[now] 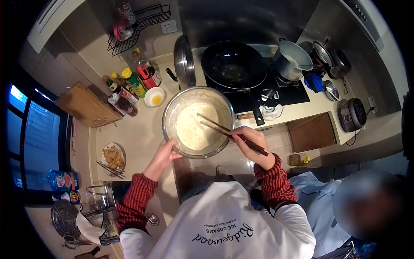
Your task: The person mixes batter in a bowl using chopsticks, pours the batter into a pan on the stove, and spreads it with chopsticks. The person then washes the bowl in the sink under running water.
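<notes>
A large metal mixing bowl [167,123] of pale, creamy batter [194,131] is in front of me. My left hand [164,156] grips its rim at the lower left, the thumb over the edge. In my right hand [252,149] is a pair of dark chopsticks [220,127], their tips in the batter. The fingers of that hand are wrapped round the chopsticks near the bowl's right rim. Just left of the bowl, a small white bowl [154,97] holds something yellow. The bowl's underside is hidden from me.
A black wok [234,64] and a metal pot [293,60] stand on the stove. Left are sauce bottles [133,82], a cutting board [88,103], and a plate [122,151] of fried pieces. Another person [319,207] in light blue is at my right.
</notes>
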Tool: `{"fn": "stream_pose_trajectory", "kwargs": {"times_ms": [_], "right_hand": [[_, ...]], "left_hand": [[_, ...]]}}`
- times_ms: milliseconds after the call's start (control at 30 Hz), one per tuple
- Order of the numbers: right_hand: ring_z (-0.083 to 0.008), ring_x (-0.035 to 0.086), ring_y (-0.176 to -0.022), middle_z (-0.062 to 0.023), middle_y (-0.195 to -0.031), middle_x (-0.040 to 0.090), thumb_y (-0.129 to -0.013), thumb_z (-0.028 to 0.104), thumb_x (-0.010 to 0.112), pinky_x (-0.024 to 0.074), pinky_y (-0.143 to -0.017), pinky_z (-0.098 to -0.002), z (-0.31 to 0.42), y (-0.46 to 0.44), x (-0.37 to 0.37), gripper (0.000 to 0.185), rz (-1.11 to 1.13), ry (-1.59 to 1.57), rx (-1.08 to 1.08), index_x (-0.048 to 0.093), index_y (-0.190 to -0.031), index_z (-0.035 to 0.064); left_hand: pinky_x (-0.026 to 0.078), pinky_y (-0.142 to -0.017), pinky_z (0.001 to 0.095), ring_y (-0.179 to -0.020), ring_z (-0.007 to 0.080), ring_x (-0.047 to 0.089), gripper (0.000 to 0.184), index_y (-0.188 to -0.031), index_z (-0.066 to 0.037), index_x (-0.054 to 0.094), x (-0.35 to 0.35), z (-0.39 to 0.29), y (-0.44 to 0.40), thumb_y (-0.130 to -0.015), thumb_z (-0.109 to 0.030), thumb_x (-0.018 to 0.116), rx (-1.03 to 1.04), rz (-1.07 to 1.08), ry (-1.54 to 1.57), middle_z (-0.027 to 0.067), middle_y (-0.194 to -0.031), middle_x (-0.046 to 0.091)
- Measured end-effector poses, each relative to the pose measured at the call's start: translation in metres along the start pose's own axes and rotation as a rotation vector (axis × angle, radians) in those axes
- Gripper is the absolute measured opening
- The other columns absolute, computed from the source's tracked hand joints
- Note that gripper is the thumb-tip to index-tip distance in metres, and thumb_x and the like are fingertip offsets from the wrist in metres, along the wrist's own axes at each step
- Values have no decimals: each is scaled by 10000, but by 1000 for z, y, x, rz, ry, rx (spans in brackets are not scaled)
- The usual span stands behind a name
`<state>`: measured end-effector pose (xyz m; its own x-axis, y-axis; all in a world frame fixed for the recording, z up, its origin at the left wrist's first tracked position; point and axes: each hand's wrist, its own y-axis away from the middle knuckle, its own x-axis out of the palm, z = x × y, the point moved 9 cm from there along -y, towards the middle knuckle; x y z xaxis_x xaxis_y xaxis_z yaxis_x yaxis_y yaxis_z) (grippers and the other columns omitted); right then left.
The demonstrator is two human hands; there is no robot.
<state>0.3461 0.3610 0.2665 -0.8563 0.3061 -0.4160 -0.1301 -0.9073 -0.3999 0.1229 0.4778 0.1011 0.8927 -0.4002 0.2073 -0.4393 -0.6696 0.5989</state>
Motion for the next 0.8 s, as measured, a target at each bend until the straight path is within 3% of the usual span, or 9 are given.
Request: {"fn": "stream_pose_trajectory", "kwargs": {"times_ms": [267, 500, 733, 800], "right_hand": [[-142, 578, -652, -93, -737, 582, -817, -5, 517, 442, -574, -231, -1, 22, -29, 83, -320, -88, 61, 567, -881, -24], [-118, 554, -659, -94, -774, 579, -824, 1, 509, 428, -584, -224, -9, -2, -51, 94, -476, -188, 44, 558, -899, -28], [-147, 598, -817, -95, -863, 591, -877, 56, 460, 474, -760, -225, -48, -81, -106, 150, -375, -453, -120, 547, -906, -62], [-156, 586, -857, -104, -889, 588, -896, 91, 430, 483, -782, -247, -65, -99, -122, 202, -347, -535, -35, 551, -912, -71]], "left_hand": [[540, -607, 288, -689, 153, 600, 264, -967, 48, 482, 11, -62, -26, -801, -151, 430, 75, 16, -187, 99, -847, 579], [548, -569, 258, -644, 153, 598, 264, -943, 77, 476, 47, -125, -52, -791, -137, 451, 212, 48, -235, 105, -803, 583], [559, -570, 269, -684, 193, 616, 312, -958, 144, 448, 96, -198, -85, -789, -119, 449, 257, 38, -280, 158, -838, 573], [559, -571, 275, -680, 216, 617, 333, -978, 170, 444, 108, -212, -101, -797, -109, 442, 313, 5, -251, 187, -872, 573]]}}
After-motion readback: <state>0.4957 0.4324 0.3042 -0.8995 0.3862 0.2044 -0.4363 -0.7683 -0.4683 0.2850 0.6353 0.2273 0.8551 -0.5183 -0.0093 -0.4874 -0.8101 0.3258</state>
